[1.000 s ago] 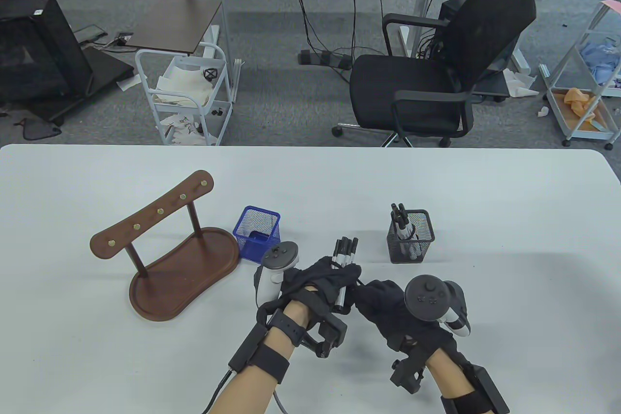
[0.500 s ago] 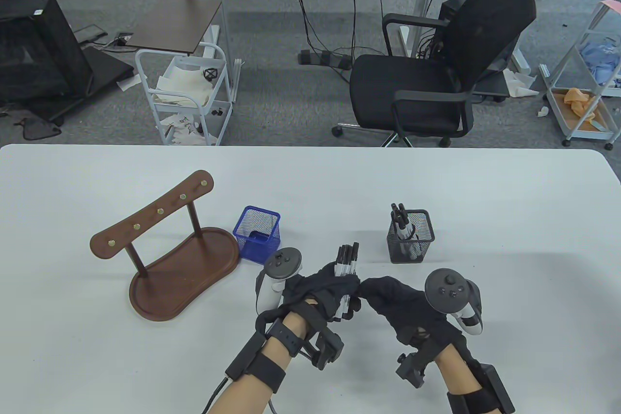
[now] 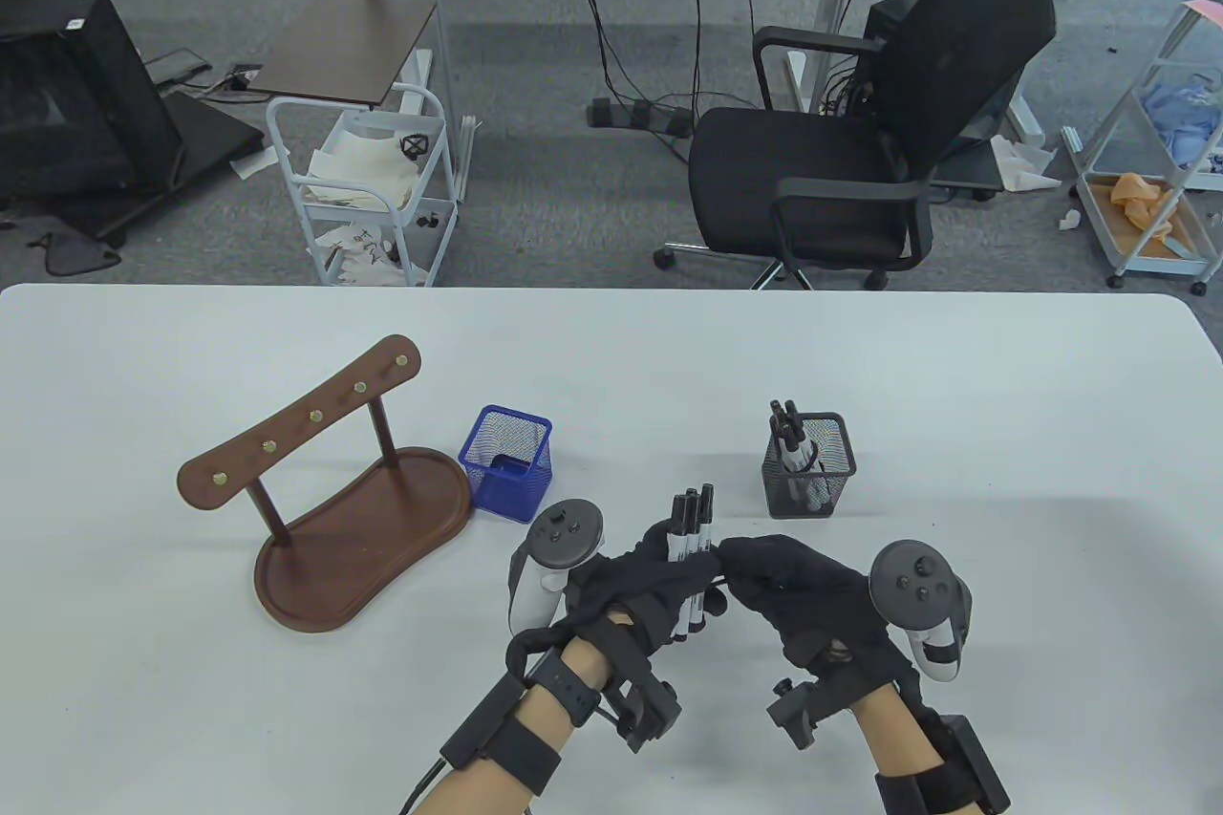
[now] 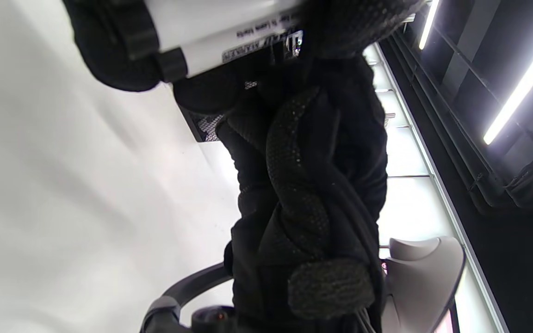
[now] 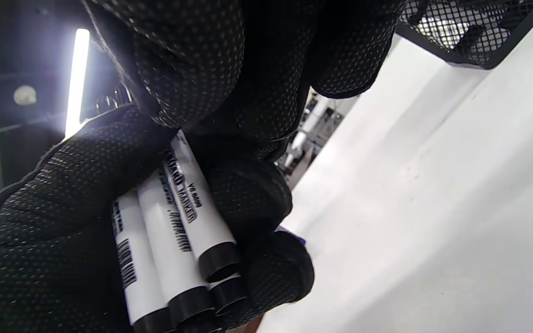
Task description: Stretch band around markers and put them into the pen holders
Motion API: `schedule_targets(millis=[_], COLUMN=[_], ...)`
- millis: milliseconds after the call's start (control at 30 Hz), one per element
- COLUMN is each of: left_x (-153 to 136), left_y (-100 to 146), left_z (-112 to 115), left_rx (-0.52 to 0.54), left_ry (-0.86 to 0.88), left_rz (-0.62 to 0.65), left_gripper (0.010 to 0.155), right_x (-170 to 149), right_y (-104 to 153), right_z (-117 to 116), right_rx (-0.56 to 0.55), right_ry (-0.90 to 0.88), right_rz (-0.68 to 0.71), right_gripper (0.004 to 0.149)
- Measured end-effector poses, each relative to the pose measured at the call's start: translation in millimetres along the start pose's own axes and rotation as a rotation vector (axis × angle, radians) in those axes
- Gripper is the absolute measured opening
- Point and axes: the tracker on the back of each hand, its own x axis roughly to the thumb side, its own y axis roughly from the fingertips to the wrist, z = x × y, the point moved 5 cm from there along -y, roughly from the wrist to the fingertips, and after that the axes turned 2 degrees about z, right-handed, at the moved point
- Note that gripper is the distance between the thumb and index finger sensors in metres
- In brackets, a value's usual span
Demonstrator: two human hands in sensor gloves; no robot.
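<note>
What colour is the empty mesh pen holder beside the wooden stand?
Blue: the blue wire-mesh pen holder shows best in the table view.

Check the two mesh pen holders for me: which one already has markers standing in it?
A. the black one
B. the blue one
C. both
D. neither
A: in the table view the black mesh holder has a bunch of markers sticking out of it, while the blue mesh holder shows none; the other marker bundle is gripped in the left hand, with the right hand at it.
</note>
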Motion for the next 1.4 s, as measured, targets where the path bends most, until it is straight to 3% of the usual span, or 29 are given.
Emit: schedule_targets(millis=[467, 900, 1167, 1400], left_x=[13, 24, 42, 75], left_y=[6, 32, 44, 42], left_z=[-15, -40, -75, -123], left_rx=[0.084, 0.156, 0.248, 0.365], left_ry=[-0.142, -0.359, -0.439, -0.564], left_rz=[0.026, 0.097, 0.138, 0.169], left_gripper=[0.053, 0.053, 0.053, 0.053], right_x=[3, 4, 3, 5], right_y=[3, 2, 1, 2], right_z=[5, -12, -22, -23], right_rx=[-0.032, 0.008, 0.064, 0.071], right_ry=[-0.010, 0.353, 0.446, 0.471], right_rz=[0.019, 0.007, 0.013, 0.020], right_gripper=[0.038, 0.047, 0.052, 0.051])
